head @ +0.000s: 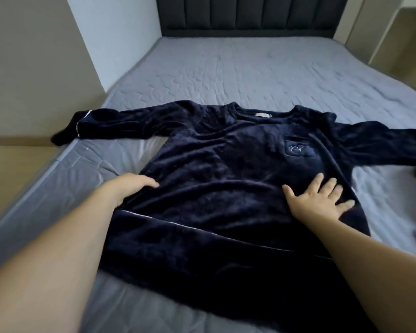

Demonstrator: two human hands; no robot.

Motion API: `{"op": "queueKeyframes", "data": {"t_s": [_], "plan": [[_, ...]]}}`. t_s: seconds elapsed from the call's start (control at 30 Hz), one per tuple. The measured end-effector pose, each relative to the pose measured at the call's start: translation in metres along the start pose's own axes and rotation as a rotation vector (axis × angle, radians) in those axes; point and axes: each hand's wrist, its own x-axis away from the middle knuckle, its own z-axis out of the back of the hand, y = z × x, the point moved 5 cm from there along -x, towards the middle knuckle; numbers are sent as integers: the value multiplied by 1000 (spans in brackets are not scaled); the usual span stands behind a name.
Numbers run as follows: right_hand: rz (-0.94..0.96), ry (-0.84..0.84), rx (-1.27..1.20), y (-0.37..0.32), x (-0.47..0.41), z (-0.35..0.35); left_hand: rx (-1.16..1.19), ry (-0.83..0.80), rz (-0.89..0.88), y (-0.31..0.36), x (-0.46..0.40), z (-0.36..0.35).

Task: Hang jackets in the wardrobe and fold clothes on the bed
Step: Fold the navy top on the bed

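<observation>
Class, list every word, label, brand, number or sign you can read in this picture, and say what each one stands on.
Chest pocket of the navy top: a pale stitched emblem, too small to read.
Neck label inside the collar: pale tag, any print too blurred to read.
No other text shows.

Your left hand (pixel 130 188): arm extended, fingers curled under | Your right hand (pixel 320 200): fingers spread flat, palm down.

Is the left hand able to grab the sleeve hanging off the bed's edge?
Probably yes. The left hand rests on the navy top, and only bare bed lies between it and that sleeve.
</observation>
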Motion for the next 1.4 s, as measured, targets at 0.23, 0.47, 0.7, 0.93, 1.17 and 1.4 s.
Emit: {"op": "queueKeyframes", "data": {"t_s": [0.23,0.47,0.7,0.93,1.17,1.4], "plan": [[-288,-169,-351,62,11,29,-71,98,30,37,66,-17],[-303,-732,-912,96,40,44,-769,426,223,-3,99,13],[-260,-884,-834,121,59,51,-961,-287,-447,67,182,-183],[-281,-793,-1107,151,53,83,-1326,-356,-686,112,232,-260],[-185,-1011,-328,187,81,56,-1264,-780,-9,70,230,-284],[130,-640,418,151,68,91,-898,-383,-305,142,178,-242]]}}
